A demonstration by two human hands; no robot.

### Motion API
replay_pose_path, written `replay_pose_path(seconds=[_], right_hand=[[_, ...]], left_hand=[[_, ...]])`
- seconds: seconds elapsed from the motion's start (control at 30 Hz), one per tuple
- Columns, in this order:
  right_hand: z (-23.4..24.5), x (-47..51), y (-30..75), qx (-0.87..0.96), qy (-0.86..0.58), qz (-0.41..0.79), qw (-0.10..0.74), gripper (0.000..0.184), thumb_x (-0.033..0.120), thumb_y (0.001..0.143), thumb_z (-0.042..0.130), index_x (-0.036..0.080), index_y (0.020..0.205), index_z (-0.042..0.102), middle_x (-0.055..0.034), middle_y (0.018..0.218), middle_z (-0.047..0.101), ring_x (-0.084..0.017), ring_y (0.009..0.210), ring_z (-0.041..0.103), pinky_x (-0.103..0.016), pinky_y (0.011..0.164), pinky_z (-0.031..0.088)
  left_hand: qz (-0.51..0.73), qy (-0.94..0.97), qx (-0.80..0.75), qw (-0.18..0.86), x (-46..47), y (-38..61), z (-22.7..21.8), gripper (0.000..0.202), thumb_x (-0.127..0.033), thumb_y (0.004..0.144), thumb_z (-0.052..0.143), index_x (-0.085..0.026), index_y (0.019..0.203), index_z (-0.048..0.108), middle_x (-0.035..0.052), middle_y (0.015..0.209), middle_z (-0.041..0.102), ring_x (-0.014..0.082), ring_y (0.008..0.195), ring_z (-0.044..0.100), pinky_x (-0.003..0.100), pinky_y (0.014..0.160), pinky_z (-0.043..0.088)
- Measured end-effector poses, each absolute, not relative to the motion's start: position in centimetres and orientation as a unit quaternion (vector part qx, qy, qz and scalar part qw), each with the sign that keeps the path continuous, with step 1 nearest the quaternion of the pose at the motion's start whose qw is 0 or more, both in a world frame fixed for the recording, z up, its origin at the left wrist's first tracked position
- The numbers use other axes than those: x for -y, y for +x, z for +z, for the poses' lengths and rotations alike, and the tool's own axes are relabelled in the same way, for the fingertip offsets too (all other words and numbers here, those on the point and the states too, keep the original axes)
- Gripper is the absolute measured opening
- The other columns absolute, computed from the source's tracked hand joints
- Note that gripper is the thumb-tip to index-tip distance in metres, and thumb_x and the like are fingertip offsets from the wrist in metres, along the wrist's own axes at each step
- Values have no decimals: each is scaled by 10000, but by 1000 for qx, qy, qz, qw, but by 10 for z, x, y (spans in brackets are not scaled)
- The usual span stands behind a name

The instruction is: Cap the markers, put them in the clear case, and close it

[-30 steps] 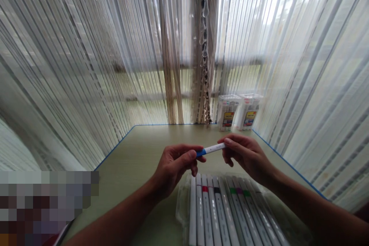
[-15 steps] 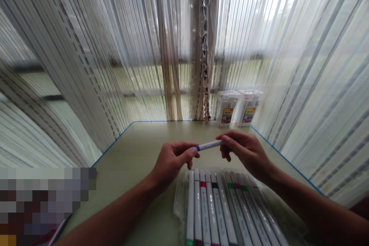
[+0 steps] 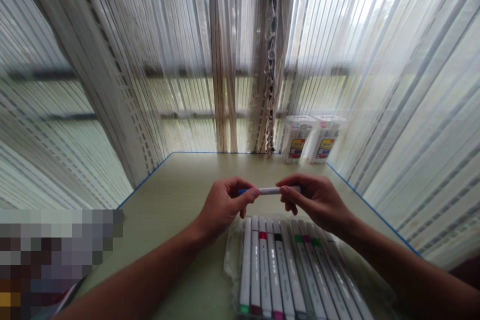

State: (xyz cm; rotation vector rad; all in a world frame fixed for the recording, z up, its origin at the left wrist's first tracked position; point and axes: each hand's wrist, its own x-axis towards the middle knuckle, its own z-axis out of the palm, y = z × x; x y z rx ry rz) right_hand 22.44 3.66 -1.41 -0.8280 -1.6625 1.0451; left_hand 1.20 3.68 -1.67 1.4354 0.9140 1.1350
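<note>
Between my hands a white marker (image 3: 269,191) with a blue end is held level above the table. My left hand (image 3: 227,199) pinches it near the blue end, which pokes out behind the thumb. The fingers of my right hand (image 3: 313,195) are closed around its other end. Just below lies a clear plastic case (image 3: 233,255) with several white markers (image 3: 275,272) side by side, some with red, black, green or purple bands. Its right part is partly hidden by my right forearm.
Two clear boxes of markers, a left box (image 3: 296,140) and a right box (image 3: 324,140), stand at the table's far right corner. The pale table (image 3: 195,170) has a blue edge. String curtains (image 3: 180,35) hang around it. A blurred, pixelated patch covers the lower left.
My hands have come closer together along the marker, and it has gone from slanted to nearly level. More of the blue end shows past my left thumb.
</note>
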Motion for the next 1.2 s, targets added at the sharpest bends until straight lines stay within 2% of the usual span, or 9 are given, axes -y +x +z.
replay_pose_path(seconds=[0.13,0.27,0.4,0.53,0.63,0.8,0.9,1.2], right_hand=[[-14,-36,224,699,-358,407,467,255,377,810,682,128,862,687,-33,607,638,-118,485,573,-230,438,467],[-13,-36,225,754,-398,310,421,249,384,795,694,141,839,721,-39,615,659,-133,526,587,-232,477,449],[-12,-36,225,780,-420,235,400,250,404,748,732,157,780,747,-48,654,697,-148,555,599,-233,491,430],[-13,-35,225,782,-441,204,391,291,431,688,775,142,703,748,-31,567,658,-124,485,529,-226,444,360],[-14,-35,225,772,-442,231,393,308,442,712,753,134,711,744,-39,575,652,-124,499,518,-229,448,353],[-12,-35,224,740,-423,311,420,269,405,775,707,139,802,733,-42,632,648,-120,534,520,-226,459,371],[-10,-33,223,720,-403,365,432,252,370,788,703,137,880,732,-32,629,636,-99,499,498,-210,428,368],[-11,-32,224,650,-324,483,489,281,324,832,663,129,1026,720,-76,707,700,-123,519,579,-238,430,463]], left_hand=[[460,614,-370,524,-35,13,-16,281,-335,721,738,-85,834,678,43,694,636,86,476,520,216,444,444],[457,622,-355,528,-32,15,-16,278,-313,762,706,-84,920,712,64,718,668,93,486,541,234,482,469],[438,641,-329,537,-29,17,-17,303,-301,812,654,-87,1017,719,52,660,656,120,536,574,255,545,483],[411,672,-327,523,-25,18,-17,331,-297,836,629,-93,1087,701,42,626,647,123,571,581,243,581,472],[411,681,-329,509,-25,18,-17,330,-297,850,611,-96,1099,693,44,645,653,116,571,575,234,576,466],[453,664,-333,492,-30,17,-18,287,-297,875,573,-100,1053,683,68,803,666,100,556,567,231,539,467],[476,646,-340,490,-32,17,-17,273,-295,882,558,-91,1026,668,48,753,630,97,537,554,227,515,461],[537,559,-343,530,-39,15,-19,204,-275,876,536,-104,919,638,16,680,565,94,497,529,228,478,437]])
